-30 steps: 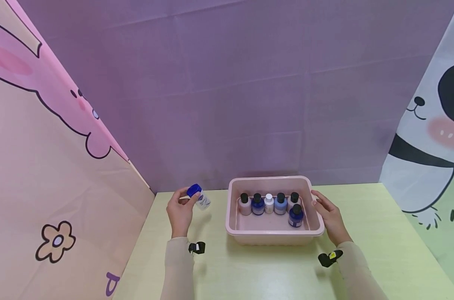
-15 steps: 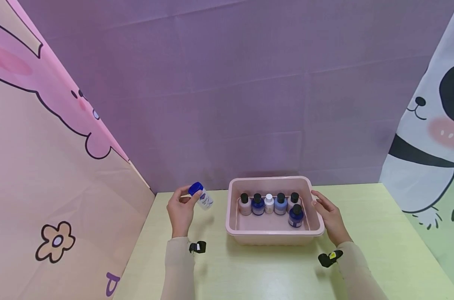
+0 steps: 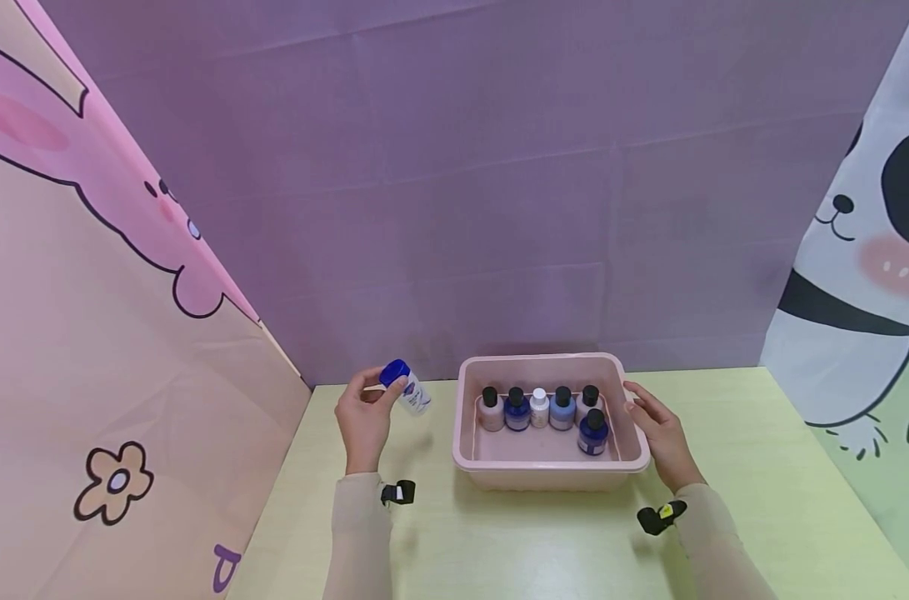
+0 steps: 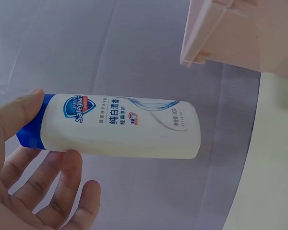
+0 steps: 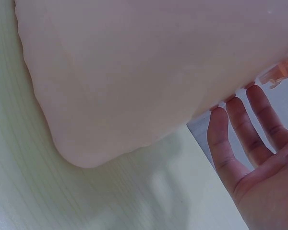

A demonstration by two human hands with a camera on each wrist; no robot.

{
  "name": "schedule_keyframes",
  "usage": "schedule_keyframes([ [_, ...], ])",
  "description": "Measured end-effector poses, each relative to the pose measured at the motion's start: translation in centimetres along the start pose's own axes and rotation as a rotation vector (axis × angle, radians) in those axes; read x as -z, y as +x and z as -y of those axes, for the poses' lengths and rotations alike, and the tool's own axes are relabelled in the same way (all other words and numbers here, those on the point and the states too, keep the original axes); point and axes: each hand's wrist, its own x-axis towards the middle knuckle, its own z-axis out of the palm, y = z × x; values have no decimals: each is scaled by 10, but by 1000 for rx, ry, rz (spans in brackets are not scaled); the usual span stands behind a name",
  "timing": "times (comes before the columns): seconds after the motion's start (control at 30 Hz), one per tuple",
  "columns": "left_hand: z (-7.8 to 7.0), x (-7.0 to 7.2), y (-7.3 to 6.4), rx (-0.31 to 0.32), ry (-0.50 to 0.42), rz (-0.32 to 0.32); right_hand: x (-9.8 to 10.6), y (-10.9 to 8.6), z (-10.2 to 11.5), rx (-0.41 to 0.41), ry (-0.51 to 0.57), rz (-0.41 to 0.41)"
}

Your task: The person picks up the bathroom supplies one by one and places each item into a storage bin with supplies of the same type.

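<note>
Between thumb and fingers, my left hand (image 3: 364, 421) pinches a small white body wash bottle (image 4: 129, 127) by its blue cap (image 3: 396, 372). The bottle is tilted, base toward the right, held above the table left of a pink plastic basin (image 3: 551, 478). Its Safeguard label faces the left wrist camera. My right hand (image 3: 662, 437) rests at the basin's right side, with fairly straight fingers whose tips touch the outer wall (image 5: 134, 96). Inside the basin, a row of small bottles stands upright along the back, including a white-capped bottle (image 3: 539, 408). A dark blue bottle (image 3: 592, 433) stands in front at the right.
The pale wooden table (image 3: 499, 542) ends against a purple cloth backdrop (image 3: 454, 208). Cartoon-printed panels stand on both sides, a rabbit panel (image 3: 154, 375) left and a panda panel (image 3: 859, 350) right.
My left hand has moved slightly right and up with the body wash bottle. The right hand, the basin and the bottles inside stay where they were.
</note>
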Motion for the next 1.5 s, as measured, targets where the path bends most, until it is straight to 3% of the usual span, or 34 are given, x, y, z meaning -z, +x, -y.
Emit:
schedule_keyframes([
  [0.2, -6, -1, -1, 8, -10, 11, 0, 0, -1, 3, -7, -5],
  [0.7, -13, 1, 1, -77, -18, -6, 0, 0, -1, 11, 0, -2],
  [1.5, -26, 0, -1, -89, -38, 25, 0, -1, 2, -14, -11, -3],
])
